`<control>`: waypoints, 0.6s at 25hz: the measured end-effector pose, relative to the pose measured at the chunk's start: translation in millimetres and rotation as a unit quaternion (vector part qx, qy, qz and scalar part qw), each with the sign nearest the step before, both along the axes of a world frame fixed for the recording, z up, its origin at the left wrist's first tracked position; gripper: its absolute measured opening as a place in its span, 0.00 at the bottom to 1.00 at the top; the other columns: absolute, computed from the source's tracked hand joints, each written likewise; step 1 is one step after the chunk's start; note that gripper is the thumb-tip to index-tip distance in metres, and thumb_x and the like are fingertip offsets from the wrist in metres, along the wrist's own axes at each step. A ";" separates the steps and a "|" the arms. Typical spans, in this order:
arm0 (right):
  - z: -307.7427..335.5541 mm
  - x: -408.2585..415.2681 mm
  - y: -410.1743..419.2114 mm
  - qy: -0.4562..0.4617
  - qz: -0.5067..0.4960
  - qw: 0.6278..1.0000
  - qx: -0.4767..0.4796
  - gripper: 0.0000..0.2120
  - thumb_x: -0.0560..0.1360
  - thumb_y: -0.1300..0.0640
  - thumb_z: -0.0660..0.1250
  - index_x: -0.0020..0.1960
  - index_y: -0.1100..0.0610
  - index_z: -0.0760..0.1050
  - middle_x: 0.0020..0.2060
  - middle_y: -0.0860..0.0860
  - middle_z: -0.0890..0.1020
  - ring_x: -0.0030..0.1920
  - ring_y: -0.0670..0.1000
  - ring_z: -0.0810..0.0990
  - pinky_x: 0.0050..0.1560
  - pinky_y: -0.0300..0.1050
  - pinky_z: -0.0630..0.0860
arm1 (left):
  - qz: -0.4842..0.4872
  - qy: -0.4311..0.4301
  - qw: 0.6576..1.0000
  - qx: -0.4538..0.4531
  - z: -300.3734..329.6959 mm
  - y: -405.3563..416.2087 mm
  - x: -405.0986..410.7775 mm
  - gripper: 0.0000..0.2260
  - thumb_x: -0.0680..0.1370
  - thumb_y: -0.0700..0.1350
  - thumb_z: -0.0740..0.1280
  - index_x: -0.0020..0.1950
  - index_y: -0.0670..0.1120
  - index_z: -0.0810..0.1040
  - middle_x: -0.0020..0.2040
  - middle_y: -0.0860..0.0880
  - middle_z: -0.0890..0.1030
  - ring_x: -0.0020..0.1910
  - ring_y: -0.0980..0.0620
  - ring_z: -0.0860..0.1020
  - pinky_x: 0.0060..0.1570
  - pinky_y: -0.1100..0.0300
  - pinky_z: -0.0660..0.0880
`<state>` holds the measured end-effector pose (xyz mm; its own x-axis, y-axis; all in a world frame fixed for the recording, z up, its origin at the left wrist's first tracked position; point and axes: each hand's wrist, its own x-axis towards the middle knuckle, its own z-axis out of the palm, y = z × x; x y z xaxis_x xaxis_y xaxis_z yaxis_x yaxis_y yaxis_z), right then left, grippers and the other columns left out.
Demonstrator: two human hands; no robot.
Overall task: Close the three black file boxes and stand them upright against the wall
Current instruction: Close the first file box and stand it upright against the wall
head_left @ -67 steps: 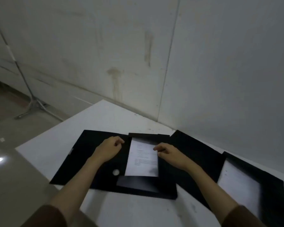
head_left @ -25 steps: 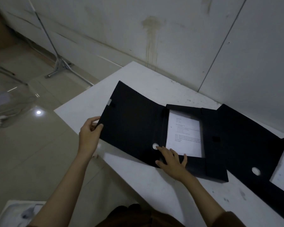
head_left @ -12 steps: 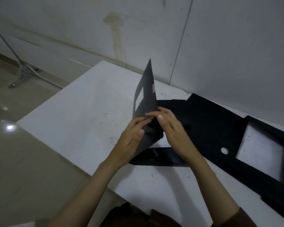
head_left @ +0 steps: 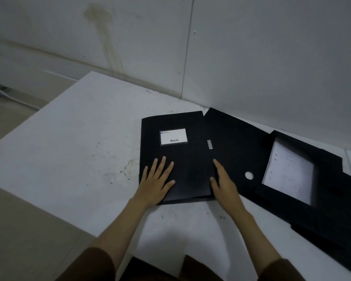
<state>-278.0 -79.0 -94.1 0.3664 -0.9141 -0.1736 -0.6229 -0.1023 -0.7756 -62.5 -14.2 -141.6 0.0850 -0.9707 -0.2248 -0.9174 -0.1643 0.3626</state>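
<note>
First file box (head_left: 174, 157) lies closed flat under spread left hand (head_left: 156, 179) and open right hand (head_left: 223, 183), neither gripping; second box (head_left: 288, 169) open, third seemingly out of view, none upright.

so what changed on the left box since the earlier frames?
Its cover was lifted from the table, swung over the paper and now lies shut: the left file box is closed, label up. The left hand let go of the cover's edge and presses flat on top; the right hand rests at its right edge. The second box stays open, paper showing.
</note>
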 end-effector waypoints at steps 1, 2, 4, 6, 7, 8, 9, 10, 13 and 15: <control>-9.7 -0.4 2.0 0.014 0.004 1.000 0.001 0.27 0.79 0.62 0.57 0.75 0.54 0.51 0.75 0.52 0.60 0.73 0.52 0.62 0.74 0.48 0.61 | 0.003 -0.022 1.000 -0.004 -3.7 0.0 -1.6 0.27 0.80 0.57 0.47 0.75 0.55 0.38 0.78 0.51 0.38 0.76 0.49 0.36 0.73 0.49 0.36; -17.8 -0.3 3.1 0.033 0.011 0.999 -0.005 0.27 0.80 0.62 0.55 0.75 0.55 0.51 0.76 0.53 0.58 0.73 0.52 0.63 0.73 0.47 0.61 | 0.005 -0.039 0.999 -0.008 -6.5 0.7 -3.1 0.27 0.80 0.58 0.47 0.75 0.55 0.38 0.78 0.50 0.39 0.76 0.49 0.36 0.73 0.50 0.36; -28.9 2.8 4.5 0.086 0.018 0.995 -0.037 0.26 0.80 0.61 0.53 0.75 0.56 0.50 0.77 0.54 0.53 0.69 0.54 0.69 0.67 0.48 0.69 | 0.008 -0.060 0.998 -0.014 -9.9 1.0 -4.1 0.26 0.80 0.58 0.46 0.73 0.56 0.36 0.78 0.50 0.39 0.75 0.49 0.34 0.73 0.51 0.35; -35.4 6.8 7.9 0.158 0.030 0.984 -0.083 0.26 0.80 0.61 0.52 0.76 0.56 0.47 0.77 0.55 0.48 0.63 0.55 0.74 0.58 0.49 0.74 | 0.012 -0.074 0.997 -0.014 -12.2 0.5 -5.0 0.26 0.80 0.58 0.46 0.73 0.57 0.35 0.78 0.51 0.39 0.76 0.49 0.36 0.72 0.51 0.34; -38.5 8.4 9.1 0.192 0.036 0.976 -0.102 0.27 0.79 0.61 0.51 0.76 0.55 0.46 0.77 0.54 0.46 0.66 0.54 0.71 0.58 0.49 0.74 | 0.016 -0.079 0.997 -0.013 -12.9 0.2 -6.3 0.26 0.80 0.58 0.45 0.73 0.57 0.36 0.79 0.51 0.40 0.77 0.49 0.37 0.72 0.51 0.34; -40.6 9.5 9.4 0.218 0.039 0.969 -0.112 0.28 0.79 0.60 0.51 0.76 0.54 0.44 0.77 0.52 0.45 0.71 0.53 0.65 0.62 0.50 0.72 | 0.020 -0.080 0.997 -0.007 -13.1 -0.3 -7.5 0.26 0.80 0.58 0.45 0.74 0.57 0.37 0.79 0.51 0.40 0.77 0.49 0.37 0.73 0.51 0.35; -41.3 10.8 8.3 0.238 0.040 0.964 -0.115 0.29 0.78 0.60 0.52 0.76 0.54 0.43 0.77 0.50 0.45 0.74 0.50 0.59 0.66 0.52 0.67 | 0.024 -0.078 0.997 0.001 -13.3 -1.5 -8.2 0.26 0.80 0.58 0.45 0.75 0.56 0.38 0.79 0.51 0.40 0.77 0.49 0.38 0.73 0.51 0.35; -41.0 12.3 6.2 0.254 0.040 0.960 -0.115 0.30 0.78 0.59 0.52 0.76 0.53 0.43 0.78 0.50 0.46 0.75 0.49 0.56 0.70 0.54 0.62 | 0.024 -0.075 0.997 0.014 -12.8 -2.6 -7.7 0.26 0.80 0.58 0.46 0.75 0.57 0.39 0.79 0.51 0.40 0.77 0.49 0.38 0.73 0.51 0.35; -37.8 17.2 0.4 0.287 0.044 0.951 -0.108 0.30 0.78 0.57 0.53 0.76 0.54 0.44 0.78 0.51 0.47 0.75 0.48 0.57 0.73 0.54 0.55 | 0.027 0.007 0.999 0.027 -2.8 -8.8 -1.9 0.26 0.80 0.57 0.50 0.76 0.56 0.46 0.79 0.53 0.44 0.77 0.51 0.41 0.74 0.50 0.38; -35.0 18.6 -0.8 0.288 0.046 0.951 -0.099 0.30 0.78 0.58 0.53 0.76 0.55 0.44 0.78 0.51 0.46 0.74 0.49 0.58 0.73 0.54 0.56 | 0.084 0.096 0.990 -0.057 5.5 -11.6 4.1 0.26 0.80 0.52 0.57 0.76 0.50 0.55 0.78 0.50 0.54 0.77 0.49 0.51 0.75 0.50 0.48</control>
